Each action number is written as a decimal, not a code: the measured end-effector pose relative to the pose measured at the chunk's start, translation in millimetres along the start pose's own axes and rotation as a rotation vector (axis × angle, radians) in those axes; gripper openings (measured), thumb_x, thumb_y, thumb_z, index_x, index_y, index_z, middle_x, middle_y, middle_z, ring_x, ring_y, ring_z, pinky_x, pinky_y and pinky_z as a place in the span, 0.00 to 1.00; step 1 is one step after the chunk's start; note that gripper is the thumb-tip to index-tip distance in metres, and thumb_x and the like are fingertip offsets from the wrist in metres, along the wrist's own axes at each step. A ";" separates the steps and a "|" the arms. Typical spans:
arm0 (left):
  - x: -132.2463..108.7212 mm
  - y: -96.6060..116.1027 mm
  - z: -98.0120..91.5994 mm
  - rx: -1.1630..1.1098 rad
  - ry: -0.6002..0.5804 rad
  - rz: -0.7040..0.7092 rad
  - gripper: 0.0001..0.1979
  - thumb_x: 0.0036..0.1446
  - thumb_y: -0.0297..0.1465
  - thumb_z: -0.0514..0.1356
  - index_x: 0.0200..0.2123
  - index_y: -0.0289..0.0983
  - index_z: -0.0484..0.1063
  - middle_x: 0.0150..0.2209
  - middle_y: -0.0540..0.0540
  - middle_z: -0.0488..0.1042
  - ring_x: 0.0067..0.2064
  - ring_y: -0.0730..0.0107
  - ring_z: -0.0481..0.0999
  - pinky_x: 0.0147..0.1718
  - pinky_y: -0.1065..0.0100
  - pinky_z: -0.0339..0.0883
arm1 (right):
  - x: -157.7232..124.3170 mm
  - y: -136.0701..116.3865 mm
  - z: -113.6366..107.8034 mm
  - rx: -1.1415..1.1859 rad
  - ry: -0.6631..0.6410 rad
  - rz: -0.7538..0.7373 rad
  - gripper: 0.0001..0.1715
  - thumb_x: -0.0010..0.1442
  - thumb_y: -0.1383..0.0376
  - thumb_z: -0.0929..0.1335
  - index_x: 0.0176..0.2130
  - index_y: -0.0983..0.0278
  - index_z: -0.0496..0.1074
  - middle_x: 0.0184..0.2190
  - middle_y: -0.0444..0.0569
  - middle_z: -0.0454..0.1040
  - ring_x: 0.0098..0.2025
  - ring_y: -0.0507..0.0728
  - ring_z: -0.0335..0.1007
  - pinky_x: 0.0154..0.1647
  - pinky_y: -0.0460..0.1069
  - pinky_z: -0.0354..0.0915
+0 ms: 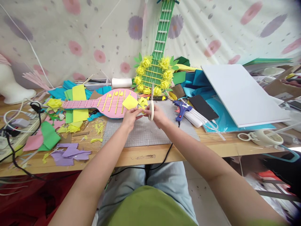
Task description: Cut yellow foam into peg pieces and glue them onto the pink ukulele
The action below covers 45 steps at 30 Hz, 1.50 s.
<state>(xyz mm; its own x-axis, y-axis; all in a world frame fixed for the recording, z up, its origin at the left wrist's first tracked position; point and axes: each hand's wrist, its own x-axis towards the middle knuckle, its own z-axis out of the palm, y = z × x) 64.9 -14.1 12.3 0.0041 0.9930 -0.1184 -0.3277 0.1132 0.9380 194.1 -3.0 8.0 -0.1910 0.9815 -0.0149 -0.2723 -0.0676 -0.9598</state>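
Note:
My left hand (130, 117) pinches a yellow paper piece (130, 102) above the grey cutting mat (143, 131). My right hand (158, 115) is closed around white-handled scissors (151, 103), whose blades point up beside the yellow paper. Behind the hands lies a pink craft guitar (103, 103) with yellow strips. A green craft guitar (155, 62), ringed with yellow paper flowers, leans against the wall.
A blue glue gun (181, 109), white glue sticks and a black phone (203, 107) lie right of the mat. A white board (240, 94) rests on teal sheets. Green, purple, pink and yellow scraps litter the left. Cables and a power strip sit far left.

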 end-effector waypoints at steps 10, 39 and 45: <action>0.4 5.1 -14.2 0.017 -0.292 0.043 0.17 0.39 0.26 0.61 0.37 0.39 0.72 0.37 0.49 0.73 0.41 0.71 0.70 0.45 0.65 0.62 | 1.0 -16.6 -2.2 0.240 -0.095 0.331 0.16 0.41 0.68 0.73 0.29 0.65 0.63 0.19 0.41 0.67 0.22 0.48 0.64 0.23 0.44 0.64; 8.1 11.7 -9.0 0.174 -0.161 -0.163 0.06 0.33 0.28 0.65 0.20 0.35 0.73 0.27 0.49 0.72 0.35 0.73 0.69 0.39 0.68 0.61 | -4.4 -20.1 -25.4 -0.328 -0.213 -0.105 0.19 0.38 0.64 0.73 0.30 0.64 0.62 0.29 0.43 0.69 0.30 0.49 0.64 0.31 0.46 0.62; 5.4 12.0 -3.9 0.138 -0.148 -0.164 0.08 0.33 0.28 0.66 0.22 0.35 0.72 0.28 0.50 0.71 0.34 0.74 0.69 0.39 0.68 0.61 | -1.9 -17.7 -17.1 -0.393 -0.109 -0.140 0.21 0.38 0.64 0.72 0.29 0.63 0.58 0.24 0.40 0.66 0.27 0.49 0.62 0.29 0.46 0.60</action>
<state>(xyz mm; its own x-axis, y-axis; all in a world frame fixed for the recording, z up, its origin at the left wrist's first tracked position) 57.4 -7.6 21.6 0.1880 0.9542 -0.2329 -0.1794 0.2665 0.9470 215.4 -0.6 20.2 -0.2819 0.9502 0.1326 0.0730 0.1591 -0.9846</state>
